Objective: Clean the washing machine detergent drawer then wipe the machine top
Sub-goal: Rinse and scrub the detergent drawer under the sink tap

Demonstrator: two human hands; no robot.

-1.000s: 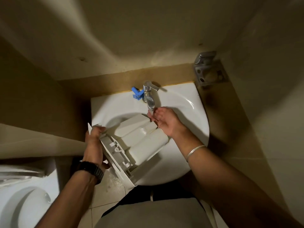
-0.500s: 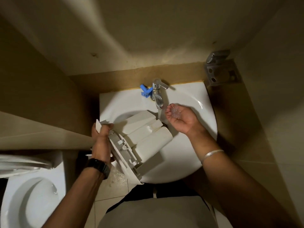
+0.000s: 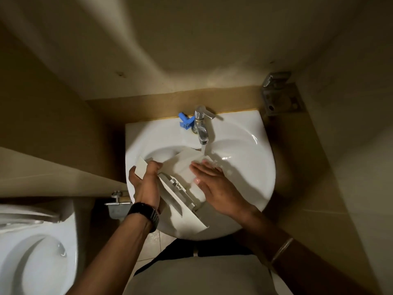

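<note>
The left hand (image 3: 146,182) grips the white front panel end of the detergent drawer (image 3: 180,177), thumb on one face and fingers curled over the other, with a black wristwatch (image 3: 144,213) on its wrist. The right hand (image 3: 212,182) lies flat on the drawer's pale body, fingers straight and together, pressing on the plastic without grasping it; the fingertips are wet. A thin metal bangle (image 3: 281,249) sits further up that forearm.

The drawer rests tilted inside the white washbasin (image 3: 255,167), its front panel toward the near left rim and its far end under the chrome tap (image 3: 201,126). A stream of water (image 3: 203,150) runs from the spout onto the drawer's far end, just beyond the right hand's fingers, and splashes gleam on the basin beside them.

A small blue plastic piece (image 3: 185,121) lies on the basin ledge just left of the tap. A metal wall fitting (image 3: 280,94) is fixed at the upper right corner, and another metal bracket (image 3: 118,202) shows below the basin's left edge. A white toilet (image 3: 36,258) fills the lower left corner.
</note>
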